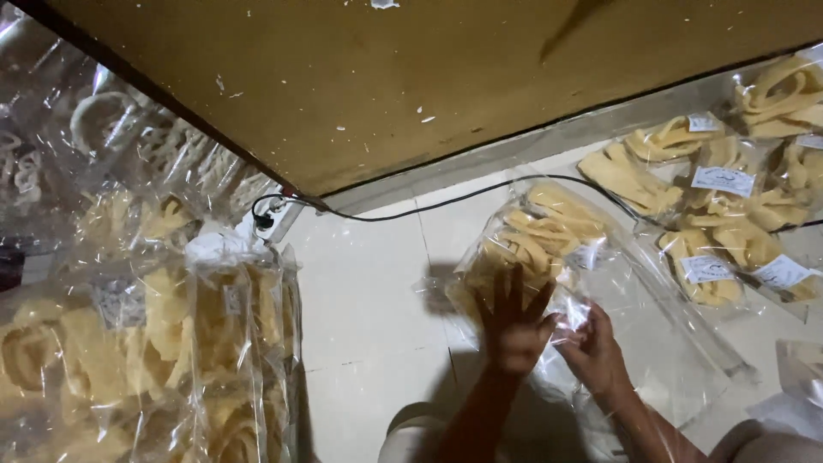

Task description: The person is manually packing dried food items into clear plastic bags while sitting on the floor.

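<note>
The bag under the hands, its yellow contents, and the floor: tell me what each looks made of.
The bag: thin clear plastic film, glossy; it creases and glints. The yellow strips: apparently dry fried crackers or chips, matte and curled; the exact kind is unclear. The floor: pale glazed tile, judging by its grout lines and faint sheen.

The clear plastic bag (549, 249) at the frame's centre shows pale yellow chip strips and a small white label, and the sealed packets (729, 214) at upper right have the same yellow contents with white labels. The wall (411, 77) across the top is mustard brown flecked with white chips, crossed below by a black cable (446, 201) on the off-white tiled floor (369, 300)
</note>
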